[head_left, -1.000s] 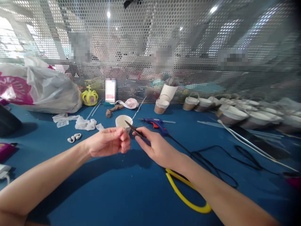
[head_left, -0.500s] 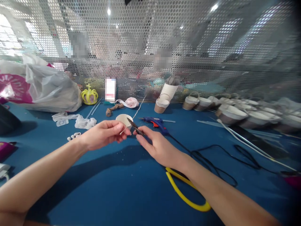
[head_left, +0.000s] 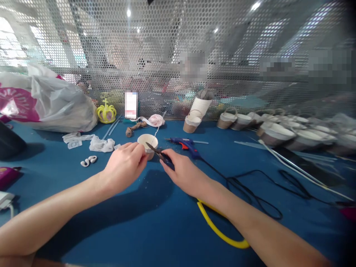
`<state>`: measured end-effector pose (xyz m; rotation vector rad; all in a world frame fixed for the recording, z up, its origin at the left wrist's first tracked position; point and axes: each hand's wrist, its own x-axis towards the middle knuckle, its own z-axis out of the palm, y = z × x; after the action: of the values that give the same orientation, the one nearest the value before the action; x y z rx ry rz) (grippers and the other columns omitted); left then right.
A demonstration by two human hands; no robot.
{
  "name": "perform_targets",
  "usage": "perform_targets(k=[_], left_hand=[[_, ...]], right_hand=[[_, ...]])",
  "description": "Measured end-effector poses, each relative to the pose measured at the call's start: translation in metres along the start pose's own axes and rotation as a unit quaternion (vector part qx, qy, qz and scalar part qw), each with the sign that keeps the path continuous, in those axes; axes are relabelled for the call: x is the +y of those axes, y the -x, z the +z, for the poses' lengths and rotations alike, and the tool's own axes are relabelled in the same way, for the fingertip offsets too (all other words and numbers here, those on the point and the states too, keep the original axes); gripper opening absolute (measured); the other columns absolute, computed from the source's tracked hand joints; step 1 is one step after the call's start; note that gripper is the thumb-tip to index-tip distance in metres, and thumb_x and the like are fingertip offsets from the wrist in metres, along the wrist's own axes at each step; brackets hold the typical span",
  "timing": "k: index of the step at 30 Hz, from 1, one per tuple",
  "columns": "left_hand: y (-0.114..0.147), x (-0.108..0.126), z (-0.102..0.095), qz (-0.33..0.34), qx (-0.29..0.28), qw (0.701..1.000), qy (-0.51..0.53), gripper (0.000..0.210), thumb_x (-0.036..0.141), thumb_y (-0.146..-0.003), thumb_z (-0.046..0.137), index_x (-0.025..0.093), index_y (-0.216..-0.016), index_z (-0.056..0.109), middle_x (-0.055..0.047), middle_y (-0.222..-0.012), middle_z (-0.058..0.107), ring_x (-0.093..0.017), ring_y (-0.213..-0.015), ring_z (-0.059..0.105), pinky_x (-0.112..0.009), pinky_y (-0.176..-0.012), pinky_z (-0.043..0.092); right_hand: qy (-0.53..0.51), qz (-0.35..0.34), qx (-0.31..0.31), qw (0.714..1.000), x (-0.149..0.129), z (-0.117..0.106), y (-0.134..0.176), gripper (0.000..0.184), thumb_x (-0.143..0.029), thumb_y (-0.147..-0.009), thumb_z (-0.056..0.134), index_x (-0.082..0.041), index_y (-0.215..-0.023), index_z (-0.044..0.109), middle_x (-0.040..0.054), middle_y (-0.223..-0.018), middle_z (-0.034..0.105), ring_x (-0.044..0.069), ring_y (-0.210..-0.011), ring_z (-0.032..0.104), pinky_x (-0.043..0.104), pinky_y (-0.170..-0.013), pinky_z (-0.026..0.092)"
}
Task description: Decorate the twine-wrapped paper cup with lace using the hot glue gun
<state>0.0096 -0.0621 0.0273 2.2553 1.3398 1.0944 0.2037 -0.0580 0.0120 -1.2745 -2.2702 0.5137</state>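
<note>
My left hand [head_left: 126, 163] is closed with its knuckles up, beside a small paper cup [head_left: 147, 141] with a pale inside. A thin white twisted cord [head_left: 156, 132] runs down across the cup toward its fingers, which hide the cord's end. In my right hand [head_left: 185, 170] is a pair of scissors [head_left: 164, 158] with dark blades, pointing up and left over the cup's near rim. The scissors' handles are partly covered by my fingers. Behind the cup lie a pale pink roll of ribbon [head_left: 156, 120] and a brown twine bundle [head_left: 136, 128].
A blue glue gun [head_left: 185, 145] with a black cable [head_left: 250, 193] lies to the right. Many small buckets [head_left: 278, 133] line the back right. A yellow handle [head_left: 219, 231] lies under my right forearm. A plastic bag [head_left: 55, 100] and yellow crown [head_left: 106, 112] stand at back left.
My left hand has turned knuckles-up and drawn slightly left and down, bringing the cord lower. More of the cup shows. The scissors stay close by, a little lower.
</note>
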Motion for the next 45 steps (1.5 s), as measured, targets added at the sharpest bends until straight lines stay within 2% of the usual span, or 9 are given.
perform_targets(k=[4,12,15,22,27,32,36,42,45], left_hand=[[-0.001,-0.005,0.001,-0.056,-0.113,0.971,0.205,0.024,0.035,-0.083,0.05,0.015,-0.069,0.051,0.002,-0.06,0.047,-0.01,-0.056,0.039,-0.024,-0.054,0.029],[0.003,-0.013,0.019,-0.18,-0.294,0.675,0.652,0.027,0.04,-0.075,0.065,0.014,-0.074,0.056,-0.001,-0.062,0.052,-0.011,-0.058,0.049,-0.024,-0.057,0.036],[0.005,-0.01,0.02,-0.153,-0.266,0.701,0.644,0.031,0.042,-0.074,0.065,0.016,-0.066,0.049,0.002,-0.061,0.046,-0.01,-0.056,0.043,-0.024,-0.056,0.033],[0.001,-0.001,0.005,0.035,-0.014,0.998,0.053,0.026,0.023,-0.079,0.051,0.017,-0.056,0.043,0.003,-0.058,0.038,-0.011,-0.057,0.032,-0.028,-0.056,0.027],[-0.002,-0.005,0.001,-0.048,-0.116,0.965,0.228,0.026,0.034,-0.083,0.049,0.015,-0.067,0.053,0.001,-0.059,0.047,-0.01,-0.055,0.04,-0.025,-0.055,0.03],[-0.001,-0.014,0.01,-0.16,-0.269,0.735,0.601,0.027,0.039,-0.079,0.059,0.015,-0.071,0.054,0.001,-0.054,0.05,-0.01,-0.053,0.046,-0.025,-0.057,0.035],[0.006,-0.012,0.018,-0.157,-0.307,0.653,0.674,0.022,0.037,-0.079,0.061,0.017,-0.076,0.054,0.001,-0.056,0.05,-0.011,-0.054,0.046,-0.025,-0.057,0.035],[0.009,-0.006,0.02,-0.134,-0.299,0.63,0.704,0.025,0.037,-0.077,0.063,0.017,-0.069,0.051,0.003,-0.057,0.044,-0.009,-0.052,0.041,-0.024,-0.054,0.031],[0.008,-0.005,0.016,-0.093,-0.25,0.732,0.627,0.03,0.041,-0.078,0.06,0.017,-0.066,0.046,0.003,-0.057,0.042,-0.01,-0.053,0.038,-0.025,-0.055,0.03]], right_hand=[[-0.044,-0.017,0.001,0.999,-0.004,-0.004,0.001,0.016,-0.026,-0.088,0.042,-0.016,-0.096,0.051,0.0064,-0.085,0.065,0.017,-0.074,0.061,0.027,-0.066,0.045],[-0.097,-0.085,-0.014,0.992,-0.009,-0.009,0.003,0.017,-0.026,-0.09,0.039,-0.017,-0.097,0.051,0.0056,-0.088,0.065,0.015,-0.074,0.06,0.026,-0.069,0.046],[-0.101,-0.086,-0.019,0.991,-0.011,-0.01,0.004,0.018,-0.026,-0.09,0.039,-0.016,-0.097,0.052,0.0055,-0.087,0.065,0.015,-0.074,0.06,0.026,-0.067,0.046],[-0.039,-0.015,0.011,0.999,-0.004,0.0,0.002,0.012,-0.023,-0.087,0.044,-0.017,-0.095,0.051,0.007,-0.089,0.064,0.018,-0.078,0.061,0.029,-0.068,0.044],[-0.08,-0.024,0.01,0.996,-0.007,-0.002,0.003,0.017,-0.028,-0.09,0.038,-0.018,-0.095,0.05,0.004,-0.081,0.063,0.015,-0.069,0.058,0.026,-0.063,0.044],[-0.123,-0.057,-0.003,0.991,-0.014,-0.008,0.005,0.016,-0.028,-0.09,0.038,-0.017,-0.093,0.05,0.0012,-0.073,0.058,0.012,-0.061,0.051,0.024,-0.058,0.042],[-0.138,-0.08,-0.015,0.987,-0.014,-0.006,0.005,0.014,-0.027,-0.09,0.038,-0.018,-0.087,0.049,0.0013,-0.076,0.058,0.012,-0.064,0.052,0.025,-0.06,0.043],[-0.159,-0.08,-0.028,0.984,-0.015,-0.006,0.006,0.015,-0.029,-0.09,0.037,-0.019,-0.085,0.047,0.0015,-0.077,0.058,0.013,-0.066,0.052,0.025,-0.061,0.044],[-0.148,-0.071,-0.025,0.986,-0.016,-0.007,0.007,0.015,-0.029,-0.09,0.037,-0.019,-0.087,0.048,0.0006,-0.074,0.057,0.012,-0.062,0.051,0.024,-0.059,0.043]])
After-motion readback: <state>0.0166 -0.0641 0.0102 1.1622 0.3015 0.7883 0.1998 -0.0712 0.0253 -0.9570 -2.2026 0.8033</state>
